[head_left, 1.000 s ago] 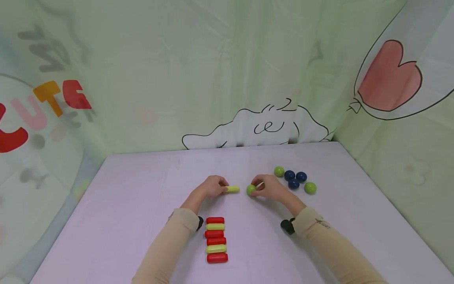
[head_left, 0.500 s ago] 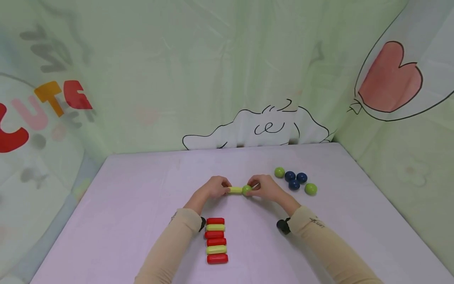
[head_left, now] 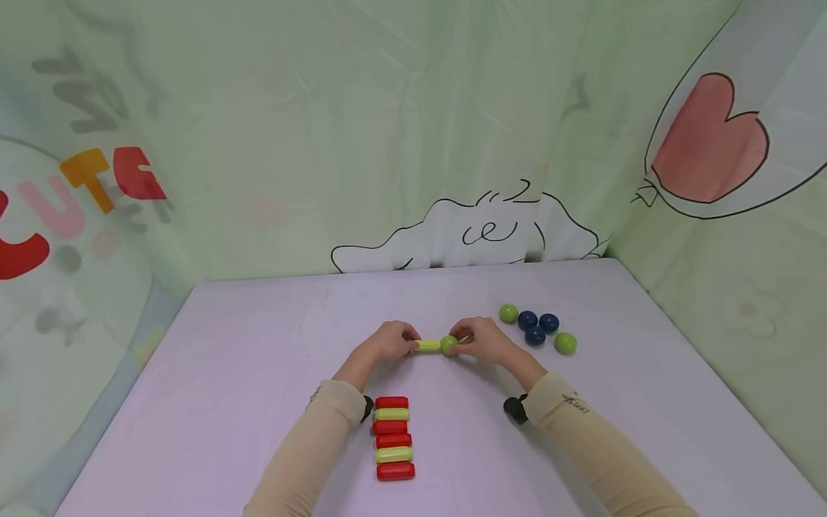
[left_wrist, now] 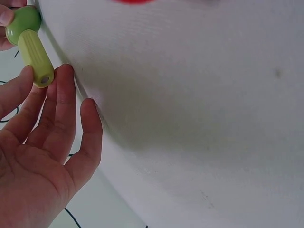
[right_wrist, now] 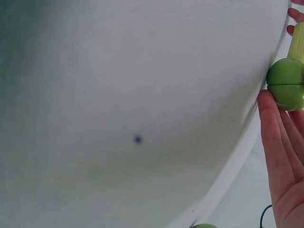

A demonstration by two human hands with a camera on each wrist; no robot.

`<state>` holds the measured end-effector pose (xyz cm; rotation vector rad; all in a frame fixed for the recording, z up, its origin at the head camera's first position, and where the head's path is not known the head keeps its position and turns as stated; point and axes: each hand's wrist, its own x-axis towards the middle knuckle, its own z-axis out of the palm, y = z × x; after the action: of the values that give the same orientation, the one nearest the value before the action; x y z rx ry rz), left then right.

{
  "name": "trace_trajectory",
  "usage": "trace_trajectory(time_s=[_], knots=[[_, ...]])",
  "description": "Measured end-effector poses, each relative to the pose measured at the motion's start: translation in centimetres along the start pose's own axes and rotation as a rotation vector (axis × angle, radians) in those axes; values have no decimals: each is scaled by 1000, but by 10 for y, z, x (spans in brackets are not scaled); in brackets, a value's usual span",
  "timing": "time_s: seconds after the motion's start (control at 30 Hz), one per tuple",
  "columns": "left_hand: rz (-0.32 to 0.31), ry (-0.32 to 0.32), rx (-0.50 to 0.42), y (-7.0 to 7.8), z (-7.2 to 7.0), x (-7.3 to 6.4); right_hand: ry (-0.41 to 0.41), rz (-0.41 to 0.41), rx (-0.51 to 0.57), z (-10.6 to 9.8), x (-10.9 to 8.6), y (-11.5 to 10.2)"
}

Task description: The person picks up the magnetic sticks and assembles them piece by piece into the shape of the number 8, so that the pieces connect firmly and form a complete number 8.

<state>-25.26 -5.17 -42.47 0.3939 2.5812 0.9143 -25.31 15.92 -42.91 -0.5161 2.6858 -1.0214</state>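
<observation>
My left hand (head_left: 390, 340) pinches one end of a yellow rod (left_wrist: 36, 58) between thumb and fingers. A small grey disc shows in the rod's near end face in the left wrist view. The rod's other end meets a green ball (head_left: 449, 345), which my right hand (head_left: 483, 339) holds from the right side. In the right wrist view a seam runs round the ball (right_wrist: 286, 84), and fingertips (right_wrist: 267, 99) touch its underside. Rod and ball lie in one line, close over the table.
A column of red rods (head_left: 395, 471) and yellow rods (head_left: 393, 454) lies on the lilac table (head_left: 258, 337), near my left forearm. Back right, several dark blue balls (head_left: 534, 336) sit between two green balls (head_left: 565, 343). Printed curtains (head_left: 291, 143) stand behind the table.
The right hand has moved left with the green ball, and the left hand slightly right with the yellow rod. Their gap has closed; ball and rod now meet. Little differs over the last half second.
</observation>
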Motion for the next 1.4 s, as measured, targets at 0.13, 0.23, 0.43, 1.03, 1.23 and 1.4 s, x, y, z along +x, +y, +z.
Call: trace_trajectory(time_s=[0.13, 0.23, 0.43, 1.03, 1.23, 1.4], knots=[[8, 2, -7, -1, 0, -1, 7, 8, 4, 0, -1, -1], [11, 5, -11, -2, 1, -1, 9, 15, 3, 0, -2, -3], [14, 8, -22, -3, 1, -3, 3, 23, 1, 1, -3, -7], [49, -8, 15, -3, 2, -1, 2, 44, 53, 2, 1, -5], [22, -16, 20, -3, 2, -4, -14, 36, 73, 5, 6, -9], [-5, -44, 4, -4, 1, -7, -3, 18, 79, 7, 7, -11]])
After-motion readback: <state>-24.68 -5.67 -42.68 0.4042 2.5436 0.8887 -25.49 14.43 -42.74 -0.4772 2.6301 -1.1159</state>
